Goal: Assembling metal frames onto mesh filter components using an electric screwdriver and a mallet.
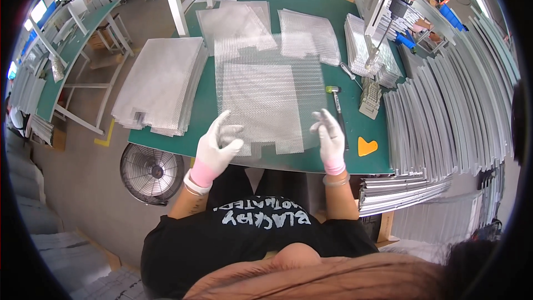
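Note:
Both of my hands wear white gloves with pink cuffs. A large, see-through mesh sheet [311, 83], slightly blurred, spreads between them over the green table. A smaller whitish mesh panel [261, 105] with a notch in its near edge shows through it. My left hand [219, 140] is at the sheet's near left side, thumb and fingers apart. At the near right corner is my right hand [330, 138], its fingers loosely bent and spread. Neither hand visibly grips the sheet; whether the fingertips touch it is unclear. Right of it lies a hammer [337, 105] with a yellow-green head.
A tall stack of mesh panels [161, 78] stands at the left; more panels [311, 33] lie at the back. An orange scraper-like piece [366, 146] and a screwdriver [350, 71] lie rightward. A mounted drill-like tool [397, 8] overhangs the back right. Long grey strips [449, 111] crowd the right.

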The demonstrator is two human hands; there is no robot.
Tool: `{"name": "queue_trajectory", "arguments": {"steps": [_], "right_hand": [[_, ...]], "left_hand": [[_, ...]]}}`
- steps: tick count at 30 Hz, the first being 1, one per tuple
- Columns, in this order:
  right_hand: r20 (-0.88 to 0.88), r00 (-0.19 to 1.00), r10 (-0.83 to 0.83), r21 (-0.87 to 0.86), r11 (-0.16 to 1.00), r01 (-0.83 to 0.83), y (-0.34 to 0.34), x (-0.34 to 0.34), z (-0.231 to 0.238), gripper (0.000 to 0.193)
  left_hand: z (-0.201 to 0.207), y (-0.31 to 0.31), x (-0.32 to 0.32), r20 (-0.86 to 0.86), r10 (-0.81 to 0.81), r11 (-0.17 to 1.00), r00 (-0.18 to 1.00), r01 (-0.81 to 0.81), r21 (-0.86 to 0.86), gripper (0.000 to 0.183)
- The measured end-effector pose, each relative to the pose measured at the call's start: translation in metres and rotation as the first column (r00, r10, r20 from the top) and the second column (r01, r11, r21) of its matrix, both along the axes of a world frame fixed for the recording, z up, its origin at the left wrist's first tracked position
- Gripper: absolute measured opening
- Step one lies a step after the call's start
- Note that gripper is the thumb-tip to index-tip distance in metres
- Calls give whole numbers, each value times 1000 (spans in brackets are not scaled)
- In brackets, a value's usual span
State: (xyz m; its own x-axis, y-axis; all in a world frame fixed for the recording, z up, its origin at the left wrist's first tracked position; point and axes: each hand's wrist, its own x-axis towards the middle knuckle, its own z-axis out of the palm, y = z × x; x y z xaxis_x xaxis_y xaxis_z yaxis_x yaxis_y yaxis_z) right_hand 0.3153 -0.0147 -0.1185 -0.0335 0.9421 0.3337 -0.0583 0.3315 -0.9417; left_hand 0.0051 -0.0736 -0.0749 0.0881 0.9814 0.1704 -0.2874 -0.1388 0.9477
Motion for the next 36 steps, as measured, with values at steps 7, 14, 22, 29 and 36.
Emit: {"name": "queue_trajectory", "arguments": {"steps": [7, 14, 22, 29, 36], "right_hand": [[629, 766, -132, -5, 985, 173, -11, -34, 19, 63], [727, 643, -242, 200, 970, 140, 8, -35, -16, 62], [819, 538, -201, 153, 979, 133, 13, -35, -42, 64], [833, 522, -180, 139, 983, 117, 13, -34, -42, 64], [859, 483, -168, 132, 985, 108, 15, -34, -41, 65]], "left_hand": [[-20, 4, 6, -845, 271, 920, 461, -381, 87, 76], [-38, 26, 9, -932, 144, 933, 333, -359, 15, 80], [-68, 34, 6, -952, 211, 939, 220, -316, 136, 80], [-73, 34, 2, -946, 226, 941, 232, -304, 150, 83], [-67, 37, 2, -937, 137, 943, 320, -333, 24, 85]]}}
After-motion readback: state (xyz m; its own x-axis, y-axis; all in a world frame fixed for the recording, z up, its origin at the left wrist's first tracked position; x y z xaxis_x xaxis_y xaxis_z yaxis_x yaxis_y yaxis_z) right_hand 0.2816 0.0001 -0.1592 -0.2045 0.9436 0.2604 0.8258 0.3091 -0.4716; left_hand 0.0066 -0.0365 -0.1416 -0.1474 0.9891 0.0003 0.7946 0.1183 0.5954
